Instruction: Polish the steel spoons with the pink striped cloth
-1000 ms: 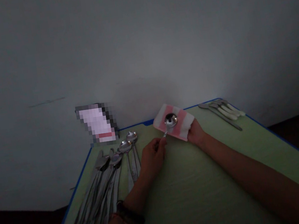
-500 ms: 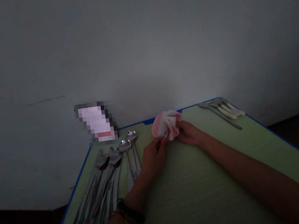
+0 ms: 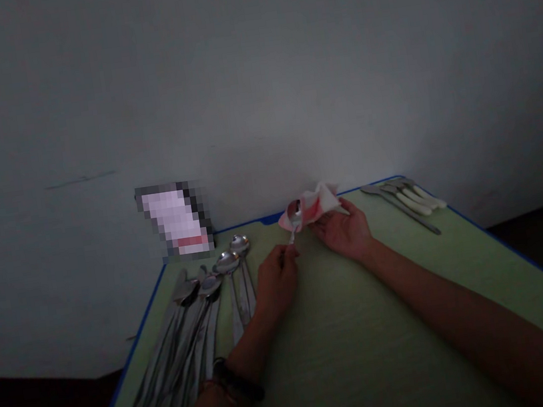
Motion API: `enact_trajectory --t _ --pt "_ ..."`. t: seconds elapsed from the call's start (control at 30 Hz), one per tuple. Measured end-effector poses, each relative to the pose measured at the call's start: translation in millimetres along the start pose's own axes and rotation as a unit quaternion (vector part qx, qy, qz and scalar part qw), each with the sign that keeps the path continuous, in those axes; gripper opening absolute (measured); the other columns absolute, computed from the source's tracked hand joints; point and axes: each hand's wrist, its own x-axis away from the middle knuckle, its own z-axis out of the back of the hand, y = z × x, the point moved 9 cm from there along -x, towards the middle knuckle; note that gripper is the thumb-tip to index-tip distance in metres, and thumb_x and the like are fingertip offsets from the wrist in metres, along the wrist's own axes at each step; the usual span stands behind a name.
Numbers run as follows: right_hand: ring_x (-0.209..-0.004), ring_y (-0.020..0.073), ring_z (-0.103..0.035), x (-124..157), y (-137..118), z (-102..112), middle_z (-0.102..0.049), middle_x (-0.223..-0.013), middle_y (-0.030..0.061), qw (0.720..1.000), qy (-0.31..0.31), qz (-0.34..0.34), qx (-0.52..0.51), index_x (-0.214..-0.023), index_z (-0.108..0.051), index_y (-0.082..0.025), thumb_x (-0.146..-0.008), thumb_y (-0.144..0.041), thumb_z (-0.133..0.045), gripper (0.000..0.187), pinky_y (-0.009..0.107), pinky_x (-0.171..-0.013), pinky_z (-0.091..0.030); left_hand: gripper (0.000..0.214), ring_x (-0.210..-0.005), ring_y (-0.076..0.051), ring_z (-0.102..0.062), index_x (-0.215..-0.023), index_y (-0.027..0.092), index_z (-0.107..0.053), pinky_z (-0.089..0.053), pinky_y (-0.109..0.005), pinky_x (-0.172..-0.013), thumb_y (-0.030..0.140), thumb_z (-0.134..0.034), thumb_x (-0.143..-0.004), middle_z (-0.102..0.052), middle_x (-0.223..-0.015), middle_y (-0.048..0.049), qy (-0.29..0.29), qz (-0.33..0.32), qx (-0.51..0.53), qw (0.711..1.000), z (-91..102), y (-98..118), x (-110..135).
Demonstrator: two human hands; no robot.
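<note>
Over the far part of the worktop (image 3: 353,353), the metal spoon (image 3: 295,212) points away from the person, its handle closed in the nearer left hand (image 3: 277,280). Its bowl rests against the pink-and-white cloth (image 3: 322,201), just left of the loosely open right hand (image 3: 343,230), whose fingers touch the cloth; whether they grip it, I can't tell.

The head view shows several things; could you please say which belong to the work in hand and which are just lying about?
Seemingly in the job:
spoon, held by the left hand
pink-and-white cloth, against the right hand

Apparently lying about:
left-side cutlery, perhaps related
white-handled cutlery on the right
metal piece beside it
pixelated object, back left
</note>
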Motion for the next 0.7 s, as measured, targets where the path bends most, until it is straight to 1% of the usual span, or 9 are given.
enact_trajectory --t 0.03,0.1,0.17,0.23,0.37,0.5,0.6,0.7 --pt "-0.093 0.0206 -0.061 0.2 0.0 0.8 -0.066 -0.093 0.0107 1.0 0.003 -0.002 -0.014 -0.089 -0.053 -0.017 -0.084 -0.048 -0.025 0.041 0.039 -0.09 -0.047 0.032 -0.051 -0.013 -0.049 -0.082 0.017 -0.06 -0.033 -0.023 -0.048 0.042 -0.04 -0.087 -0.052 -0.055 0.0028 0.0 0.0 0.0 1.0 0.0 -0.3 0.0" --pt "-0.089 0.0202 -0.061 0.4 1.9 1.6 -0.066 -0.087 0.0091 0.999 0.018 -0.011 -0.04 -0.086 -0.053 -0.018 -0.084 -0.037 -0.029 0.031 0.04 -0.089 -0.047 0.032 -0.049 -0.013 -0.048 -0.081 0.017 -0.06 -0.033 -0.022 -0.048 0.042 -0.04 -0.087 -0.051 -0.054 0.0032 -0.001 0.002 0.001 1.0 -0.7 -1.1 0.3" --pt "-0.081 0.0184 -0.062 0.7 5.9 0.4 -0.066 -0.079 0.0064 0.997 0.032 -0.028 -0.071 -0.083 -0.053 -0.018 -0.081 -0.025 -0.034 0.021 0.038 -0.088 -0.048 0.033 -0.048 -0.012 -0.047 -0.082 0.017 -0.059 -0.032 -0.022 -0.047 0.043 -0.04 -0.087 -0.05 -0.053 0.0038 -0.008 0.005 0.004 1.0 -2.4 -1.9 0.7" --pt "-0.074 0.0162 -0.061 0.9 10.0 -2.4 -0.065 -0.074 0.0039 0.994 0.037 -0.045 -0.091 -0.081 -0.054 -0.018 -0.079 -0.019 -0.037 0.018 0.034 -0.085 -0.049 0.034 -0.047 -0.012 -0.046 -0.081 0.017 -0.059 -0.032 -0.022 -0.048 0.044 -0.04 -0.087 -0.049 -0.051 0.004 -0.016 0.004 0.003 1.0 -4.2 -1.4 1.1" --pt "-0.07 0.0136 -0.06 -0.3 12.9 -4.9 -0.065 -0.076 0.0015 0.996 0.036 -0.047 -0.065 -0.084 -0.057 -0.019 -0.083 -0.023 -0.042 0.016 0.028 -0.074 -0.05 0.035 -0.051 -0.013 -0.05 -0.08 0.016 -0.061 -0.034 -0.023 -0.05 0.044 -0.041 -0.086 -0.054 -0.055 0.0019 -0.019 -0.003 -0.026 0.999 -4.3 2.0 1.4" --pt "-0.073 0.012 -0.061 -2.4 14.3 -9.5 -0.067 -0.083 0.0 0.998 0.001 -0.033 -0.055 -0.091 -0.059 -0.019 -0.084 -0.029 -0.05 0.016 0.025 -0.074 -0.05 0.035 -0.058 -0.015 -0.056 -0.081 0.016 -0.063 -0.037 -0.023 -0.054 0.043 -0.041 -0.086 -0.062 -0.064 -0.0014 -0.02 -0.013 -0.055 0.998 -3.8 5.9 2.1" --pt "-0.072 0.0118 -0.061 -2.1 18.9 -12.6 -0.067 -0.082 0.0 0.998 -0.029 -0.04 -0.032 -0.088 -0.061 -0.018 -0.078 -0.034 -0.062 0.019 0.025 -0.071 -0.05 0.034 -0.06 -0.015 -0.057 -0.082 0.016 -0.063 -0.038 -0.024 -0.056 0.041 -0.041 -0.086 -0.064 -0.068 -0.0021 -0.029 -0.024 -0.062 0.997 -5.6 8.4 3.4" --pt "-0.065 0.011 -0.061 -2.0 22.5 -7.1 -0.067 -0.077 0.001 0.999 -0.015 -0.041 0.03 -0.085 -0.061 -0.015 -0.07 -0.033 -0.071 0.025 0.022 -0.063 -0.049 0.033 -0.063 -0.015 -0.057 -0.081 0.016 -0.062 -0.039 -0.024 -0.058 0.04 -0.041 -0.087 -0.065 -0.071 -0.002 -0.038 -0.04 -0.059 0.997 -7.7 11.9 4.7"
